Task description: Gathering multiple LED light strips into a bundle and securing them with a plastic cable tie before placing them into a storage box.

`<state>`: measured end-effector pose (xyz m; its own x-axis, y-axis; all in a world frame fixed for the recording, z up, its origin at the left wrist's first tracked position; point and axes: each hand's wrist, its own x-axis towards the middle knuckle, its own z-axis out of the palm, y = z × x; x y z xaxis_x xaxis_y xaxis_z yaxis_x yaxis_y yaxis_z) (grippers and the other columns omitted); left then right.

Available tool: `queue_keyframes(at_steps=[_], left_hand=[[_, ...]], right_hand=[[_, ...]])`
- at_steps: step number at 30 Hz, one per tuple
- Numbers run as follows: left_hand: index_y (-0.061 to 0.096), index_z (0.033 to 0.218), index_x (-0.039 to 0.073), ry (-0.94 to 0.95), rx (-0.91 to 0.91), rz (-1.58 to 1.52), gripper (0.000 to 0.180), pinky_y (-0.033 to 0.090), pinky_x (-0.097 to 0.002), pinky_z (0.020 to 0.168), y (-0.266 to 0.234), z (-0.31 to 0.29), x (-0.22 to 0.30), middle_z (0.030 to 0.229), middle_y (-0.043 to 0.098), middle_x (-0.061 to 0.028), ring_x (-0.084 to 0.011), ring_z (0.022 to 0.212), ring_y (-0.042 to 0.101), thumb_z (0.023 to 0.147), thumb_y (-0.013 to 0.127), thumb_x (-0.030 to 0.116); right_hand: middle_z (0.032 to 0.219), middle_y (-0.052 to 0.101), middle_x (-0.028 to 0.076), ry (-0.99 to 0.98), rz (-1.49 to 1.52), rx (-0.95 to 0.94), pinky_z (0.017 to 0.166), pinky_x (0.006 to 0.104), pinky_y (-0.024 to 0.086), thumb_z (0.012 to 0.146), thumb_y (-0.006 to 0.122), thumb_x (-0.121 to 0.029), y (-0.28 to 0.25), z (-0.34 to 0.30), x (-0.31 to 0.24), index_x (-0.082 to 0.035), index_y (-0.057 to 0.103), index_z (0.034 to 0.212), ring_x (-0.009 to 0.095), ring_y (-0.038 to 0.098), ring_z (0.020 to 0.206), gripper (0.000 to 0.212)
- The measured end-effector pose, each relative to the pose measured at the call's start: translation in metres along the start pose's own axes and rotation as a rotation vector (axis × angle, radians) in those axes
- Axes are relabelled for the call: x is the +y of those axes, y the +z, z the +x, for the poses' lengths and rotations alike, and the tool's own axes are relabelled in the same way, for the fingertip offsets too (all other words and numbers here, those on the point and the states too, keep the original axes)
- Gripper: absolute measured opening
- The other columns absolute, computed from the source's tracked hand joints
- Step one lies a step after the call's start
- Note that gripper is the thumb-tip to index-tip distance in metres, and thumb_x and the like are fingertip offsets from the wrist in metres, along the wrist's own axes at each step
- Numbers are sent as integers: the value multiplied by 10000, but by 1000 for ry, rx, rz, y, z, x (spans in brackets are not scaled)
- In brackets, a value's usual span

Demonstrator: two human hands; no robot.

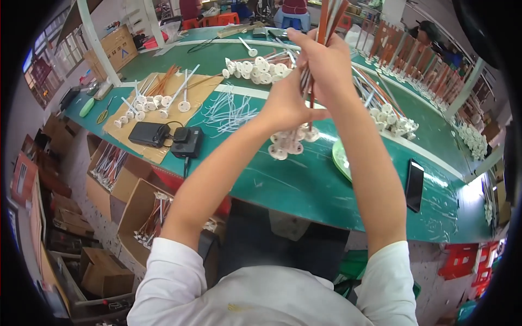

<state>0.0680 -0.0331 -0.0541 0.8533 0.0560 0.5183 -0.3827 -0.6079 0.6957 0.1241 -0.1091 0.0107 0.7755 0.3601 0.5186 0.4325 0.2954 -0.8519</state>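
Both of my hands grip one upright bundle of thin brown and whitish rods with round white disc ends (288, 146) at the bottom. My left hand (285, 103) wraps the bundle lower down, and my right hand (329, 68) closes round it higher up. The discs hang at or just above the green table (283, 185); whether they touch it I cannot tell. Left of my left hand lies a loose spread of thin white strips (228, 111). Behind it rests a pile of similar disc-ended rods (255, 70), and another pile (389, 119) lies right of my right forearm.
A cardboard sheet (204, 92) holds more rods, near a black adapter (148, 134) and a black box-shaped device (186, 142). Scissors (102, 115) lie far left. A light green dish (341, 160) and a phone (414, 185) sit right. An open carton of rods (136, 204) stands below.
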Motion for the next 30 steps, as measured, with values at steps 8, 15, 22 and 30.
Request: queue_keyframes(at_steps=[8,15,22,30], left_hand=[[573,847,5,-228,3,-378,184,460,-323,626,-1,-50,19,739,624,-78,-174,674,604,780,695,125],[589,900,18,-94,-445,-575,203,488,-297,680,-12,-72,17,797,642,-73,-172,727,635,826,707,166],[532,1155,-28,-131,-60,-367,293,489,-316,785,19,-98,1,983,636,-89,-154,929,603,876,599,36],[542,1148,11,46,-111,-302,315,482,-334,796,18,-97,-1,968,640,-88,-152,906,597,854,630,81]], right_hand=[[707,563,21,89,285,-281,549,254,428,754,758,-94,-17,-58,-17,-36,526,933,108,539,593,299],[551,490,9,155,81,-325,473,262,342,884,646,-163,-11,-83,-24,-11,561,758,97,458,492,215],[585,522,15,-23,93,-302,462,248,368,847,683,-76,-9,-105,-1,-22,566,778,84,474,496,146],[517,346,-19,-5,207,-276,407,272,305,962,501,-84,-10,-112,-5,-47,486,866,101,343,411,104]])
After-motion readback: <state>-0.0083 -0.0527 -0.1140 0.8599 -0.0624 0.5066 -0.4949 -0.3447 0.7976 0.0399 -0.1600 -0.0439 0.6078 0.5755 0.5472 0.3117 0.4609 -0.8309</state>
